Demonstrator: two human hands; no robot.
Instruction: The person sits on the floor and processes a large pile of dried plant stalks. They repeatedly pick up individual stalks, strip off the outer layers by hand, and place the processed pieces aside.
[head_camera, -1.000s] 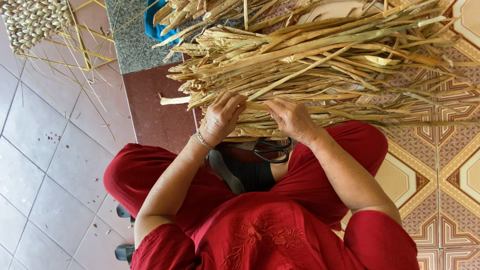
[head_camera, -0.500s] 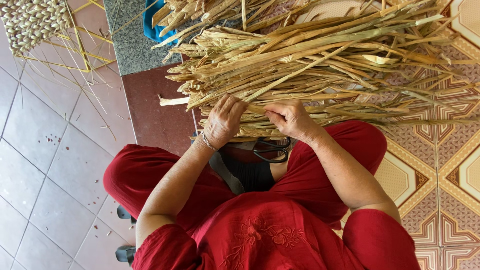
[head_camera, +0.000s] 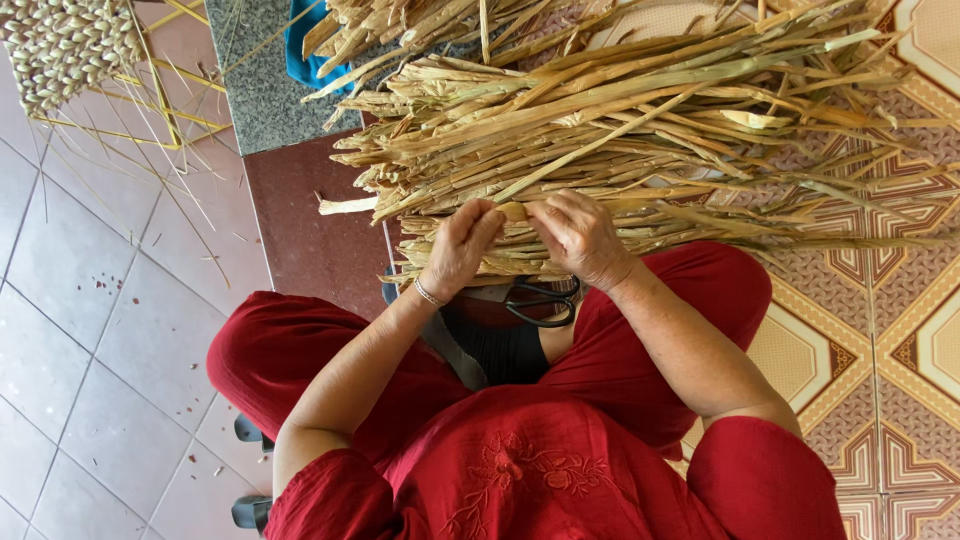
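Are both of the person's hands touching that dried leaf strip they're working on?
Touching. The head view shows the left hand and right hand both pinching the same dried leaf strip between their fingertips, just above the big pile of dried leaves.

left hand (head_camera: 462, 240): is being drawn off the leaf pile (head_camera: 620, 130) and curled, fingertips now pinched on a pale leaf strip (head_camera: 512, 211).
right hand (head_camera: 580, 238): is being brought leftward, closer to the left hand, the same strip being gripped.
leaf strip: is being lifted slightly, held between both hands.
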